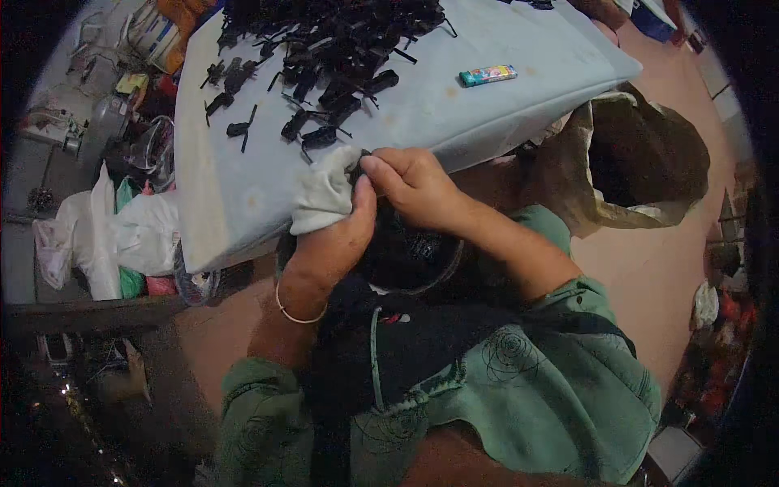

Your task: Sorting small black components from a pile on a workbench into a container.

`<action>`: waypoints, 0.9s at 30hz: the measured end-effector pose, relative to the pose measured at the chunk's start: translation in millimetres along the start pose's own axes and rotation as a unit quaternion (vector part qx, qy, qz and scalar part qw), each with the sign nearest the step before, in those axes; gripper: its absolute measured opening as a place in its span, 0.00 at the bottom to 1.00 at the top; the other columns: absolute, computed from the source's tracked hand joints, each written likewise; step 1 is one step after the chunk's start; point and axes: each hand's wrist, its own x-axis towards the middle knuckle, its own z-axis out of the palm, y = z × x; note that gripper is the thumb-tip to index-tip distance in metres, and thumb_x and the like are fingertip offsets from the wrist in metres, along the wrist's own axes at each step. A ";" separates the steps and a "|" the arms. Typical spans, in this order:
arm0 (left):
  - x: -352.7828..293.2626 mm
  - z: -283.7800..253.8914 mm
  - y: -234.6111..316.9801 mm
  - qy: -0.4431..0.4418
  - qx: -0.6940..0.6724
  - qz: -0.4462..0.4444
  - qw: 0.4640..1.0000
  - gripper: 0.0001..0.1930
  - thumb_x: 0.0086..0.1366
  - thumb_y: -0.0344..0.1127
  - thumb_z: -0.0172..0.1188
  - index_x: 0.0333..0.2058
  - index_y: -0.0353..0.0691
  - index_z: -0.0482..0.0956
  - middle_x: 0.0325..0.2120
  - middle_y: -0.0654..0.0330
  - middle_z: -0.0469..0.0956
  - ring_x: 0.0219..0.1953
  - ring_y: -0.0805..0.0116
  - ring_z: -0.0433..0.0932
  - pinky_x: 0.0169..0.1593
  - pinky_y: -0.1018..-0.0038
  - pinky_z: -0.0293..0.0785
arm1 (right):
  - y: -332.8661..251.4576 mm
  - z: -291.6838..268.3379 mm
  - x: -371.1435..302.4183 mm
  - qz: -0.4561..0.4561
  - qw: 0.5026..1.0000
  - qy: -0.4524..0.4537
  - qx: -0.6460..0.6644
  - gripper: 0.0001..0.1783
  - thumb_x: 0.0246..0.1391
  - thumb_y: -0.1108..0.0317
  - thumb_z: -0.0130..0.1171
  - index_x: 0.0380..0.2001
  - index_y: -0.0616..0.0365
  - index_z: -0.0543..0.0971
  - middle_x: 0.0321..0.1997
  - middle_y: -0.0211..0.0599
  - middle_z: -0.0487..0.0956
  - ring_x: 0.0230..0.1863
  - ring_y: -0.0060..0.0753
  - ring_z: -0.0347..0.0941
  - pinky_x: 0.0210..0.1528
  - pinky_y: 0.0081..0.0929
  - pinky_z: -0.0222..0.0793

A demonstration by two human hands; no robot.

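Note:
Both hands meet at the near edge of a light-blue covered surface. My left hand (337,239) is closed, with a bunched white cloth (321,193) around its fingers; whether the cloth is a glove or a loose rag I cannot tell. Its bare thumb presses toward a small black part (358,172), mostly hidden between the hands. My right hand (426,191) pinches the same part with thumb and bent forefinger. Just beyond lies a big heap of small black plastic parts (333,49) with thin prongs, several strewn singly toward me.
A dark round basin (410,256) sits below my hands. At the right stands an open brown sack (568,174). A small blue-green packet (488,75) lies on the light-blue surface (422,114). White plastic bags (146,231) and clutter fill the left side.

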 end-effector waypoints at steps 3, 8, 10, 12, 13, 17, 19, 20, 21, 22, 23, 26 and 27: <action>-6.6 0.3 -5.2 -0.004 0.047 0.001 0.999 0.14 0.52 0.24 0.53 0.39 0.34 0.67 0.29 0.57 0.71 0.32 0.72 0.71 0.37 0.77 0.68 | 14.3 6.2 1.9 0.017 0.998 0.009 0.052 0.16 0.54 0.61 0.47 0.22 0.64 0.71 0.15 0.47 0.68 0.17 0.32 0.60 0.24 0.31 0.61; 4.1 -9.9 13.3 0.000 -0.128 -0.001 0.992 0.13 0.55 0.25 0.53 0.40 0.36 0.65 0.30 0.60 0.70 0.28 0.74 0.69 0.33 0.79 0.68 | -9.9 -14.5 2.7 -0.013 0.998 -0.040 0.045 0.14 0.56 0.62 0.47 0.25 0.64 0.70 0.19 0.29 0.67 0.25 0.18 0.61 0.29 0.21 0.61; 7.4 -18.8 9.8 -0.005 -0.249 -0.116 0.961 0.13 0.57 0.25 0.51 0.42 0.37 0.63 0.28 0.63 0.68 0.23 0.79 0.67 0.27 0.83 0.65 | 2.0 -16.2 3.0 -0.037 0.998 -0.056 0.000 0.12 0.54 0.64 0.49 0.27 0.64 0.71 0.20 0.32 0.70 0.25 0.18 0.63 0.30 0.22 0.62; 6.9 -16.8 7.9 0.007 -0.300 -0.134 0.944 0.13 0.59 0.26 0.50 0.43 0.37 0.63 0.27 0.64 0.68 0.22 0.80 0.65 0.25 0.85 0.63 | 5.3 -24.2 5.6 -0.058 0.981 -0.141 -0.120 0.08 0.49 0.70 0.53 0.32 0.64 0.73 0.26 0.41 0.75 0.28 0.24 0.69 0.32 0.24 0.65; 5.8 -16.4 7.0 0.020 -0.350 -0.151 0.924 0.14 0.60 0.27 0.49 0.44 0.37 0.62 0.25 0.65 0.67 0.20 0.82 0.64 0.23 0.86 0.61 | 4.4 -25.5 6.2 -0.058 0.981 -0.142 -0.120 0.08 0.49 0.70 0.53 0.32 0.64 0.73 0.26 0.41 0.75 0.28 0.24 0.69 0.32 0.24 0.65; 3.1 -21.0 3.4 -0.003 -0.290 -0.187 0.939 0.16 0.61 0.29 0.47 0.47 0.38 0.60 0.24 0.66 0.66 0.19 0.82 0.63 0.22 0.85 0.61 | 2.8 -27.9 5.4 -0.150 0.980 -0.094 -0.093 0.06 0.48 0.72 0.54 0.29 0.63 0.74 0.25 0.41 0.74 0.27 0.32 0.71 0.31 0.25 0.66; 2.9 -22.9 8.0 -0.073 -0.180 -0.193 0.962 0.16 0.61 0.29 0.44 0.49 0.36 0.61 0.26 0.64 0.66 0.21 0.80 0.64 0.24 0.83 0.63 | 2.1 -26.1 6.3 -0.179 0.977 -0.076 -0.089 0.05 0.47 0.73 0.54 0.29 0.63 0.75 0.25 0.40 0.74 0.27 0.33 0.71 0.30 0.25 0.66; 2.1 -24.7 8.1 -0.074 -0.180 -0.192 0.962 0.16 0.61 0.29 0.44 0.49 0.36 0.61 0.26 0.64 0.66 0.21 0.80 0.64 0.24 0.83 0.63 | 3.2 -24.4 6.6 -0.200 0.976 -0.067 -0.061 0.06 0.47 0.73 0.55 0.29 0.62 0.74 0.24 0.39 0.74 0.26 0.30 0.70 0.30 0.23 0.65; 1.0 -27.1 6.9 -0.092 -0.087 -0.101 0.987 0.15 0.60 0.28 0.43 0.47 0.35 0.62 0.27 0.63 0.67 0.23 0.79 0.65 0.26 0.82 0.64 | 3.7 -23.1 7.1 -0.219 0.973 -0.060 -0.033 0.06 0.46 0.72 0.56 0.30 0.62 0.74 0.23 0.37 0.73 0.25 0.26 0.69 0.29 0.22 0.64; -0.2 -28.2 6.2 -0.109 0.008 -0.008 0.994 0.15 0.59 0.27 0.42 0.46 0.35 0.64 0.28 0.62 0.67 0.25 0.77 0.65 0.28 0.81 0.64 | 0.2 -23.0 6.3 -0.219 0.973 -0.059 -0.033 0.06 0.46 0.72 0.56 0.30 0.62 0.74 0.23 0.37 0.73 0.25 0.26 0.69 0.29 0.22 0.64; -2.1 -27.1 5.4 -0.109 0.007 -0.008 0.994 0.15 0.59 0.27 0.42 0.46 0.35 0.64 0.28 0.62 0.67 0.25 0.77 0.65 0.28 0.81 0.64 | -7.9 -23.3 4.8 -0.137 0.989 -0.059 -0.014 0.07 0.46 0.72 0.57 0.30 0.61 0.73 0.21 0.36 0.72 0.23 0.23 0.66 0.27 0.21 0.63; -4.6 -22.1 10.3 -0.111 -0.086 0.036 0.989 0.14 0.58 0.26 0.43 0.44 0.33 0.66 0.29 0.61 0.67 0.29 0.76 0.66 0.34 0.81 0.64 | -8.8 -20.0 2.6 -0.049 0.997 -0.056 0.026 0.08 0.47 0.70 0.57 0.30 0.61 0.71 0.18 0.32 0.68 0.21 0.19 0.61 0.25 0.21 0.61; -1.3 -21.6 18.8 -0.113 -0.183 -0.081 0.973 0.14 0.57 0.25 0.43 0.43 0.33 0.66 0.30 0.61 0.67 0.31 0.75 0.66 0.36 0.81 0.64 | -5.7 -18.7 2.7 -0.045 0.996 -0.054 0.048 0.08 0.49 0.69 0.56 0.29 0.61 0.70 0.17 0.30 0.66 0.20 0.18 0.58 0.24 0.22 0.59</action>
